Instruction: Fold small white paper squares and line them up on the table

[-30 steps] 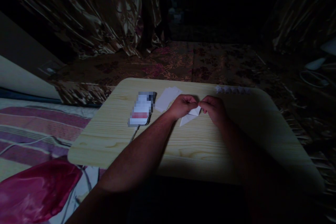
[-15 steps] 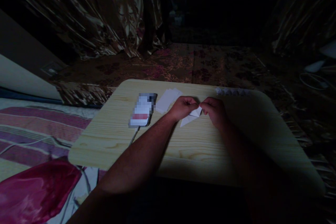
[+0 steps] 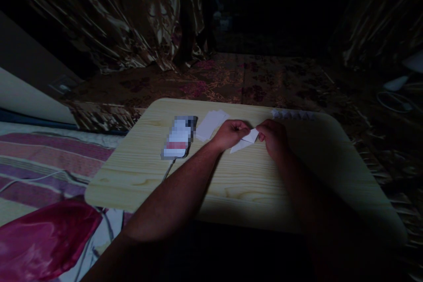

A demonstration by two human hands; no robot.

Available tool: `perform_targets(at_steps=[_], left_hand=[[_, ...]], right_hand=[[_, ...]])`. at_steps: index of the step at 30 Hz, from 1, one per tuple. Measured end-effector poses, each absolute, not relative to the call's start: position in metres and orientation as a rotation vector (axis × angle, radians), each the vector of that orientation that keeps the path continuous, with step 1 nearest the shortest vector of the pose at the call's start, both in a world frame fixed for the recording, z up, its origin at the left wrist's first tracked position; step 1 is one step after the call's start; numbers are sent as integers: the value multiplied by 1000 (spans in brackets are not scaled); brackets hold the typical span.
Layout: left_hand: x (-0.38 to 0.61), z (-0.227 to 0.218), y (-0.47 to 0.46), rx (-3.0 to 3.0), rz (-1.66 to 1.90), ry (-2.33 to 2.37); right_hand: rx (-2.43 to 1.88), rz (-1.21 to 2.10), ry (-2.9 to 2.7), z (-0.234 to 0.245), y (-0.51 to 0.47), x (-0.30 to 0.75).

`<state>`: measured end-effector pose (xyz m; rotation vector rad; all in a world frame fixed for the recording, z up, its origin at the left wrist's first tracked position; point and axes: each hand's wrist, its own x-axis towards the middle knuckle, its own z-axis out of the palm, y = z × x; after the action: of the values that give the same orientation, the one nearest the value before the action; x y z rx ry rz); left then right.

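A small folded sheet of white paper point(image 3: 249, 136) is held between my two hands over the table. My left hand point(image 3: 232, 134) pinches its upper left side between thumb and fingers. At its right corner, my right hand point(image 3: 272, 135) grips with thumb and forefinger. One pointed flap of the paper slants down to the lower left. Beyond my left hand lies a loose stack of white paper sheets point(image 3: 210, 125). Several small folded white paper pieces point(image 3: 292, 114) stand in a row near the far right edge.
The light wood-grain table point(image 3: 139, 180) has rounded corners. A phone point(image 3: 178, 137) with a white cable lies on its left part. Left of the table are a striped bedspread point(image 3: 42, 158) and a shiny magenta cloth point(image 3: 49, 240). Patterned curtains point(image 3: 158, 17) hang behind.
My right hand has shifted slightly right, apart from my left hand, and more of the folded paper shows between them. My left hand has hardly moved.
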<state>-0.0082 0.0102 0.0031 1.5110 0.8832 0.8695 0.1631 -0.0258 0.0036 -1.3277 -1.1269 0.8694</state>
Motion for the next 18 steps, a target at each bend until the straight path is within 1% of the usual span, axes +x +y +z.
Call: perform_targets(at_steps=[18], left_hand=[[-8, 1, 10, 1517, 884, 880]], right_hand=[[-1289, 887, -1089, 3, -25, 162]])
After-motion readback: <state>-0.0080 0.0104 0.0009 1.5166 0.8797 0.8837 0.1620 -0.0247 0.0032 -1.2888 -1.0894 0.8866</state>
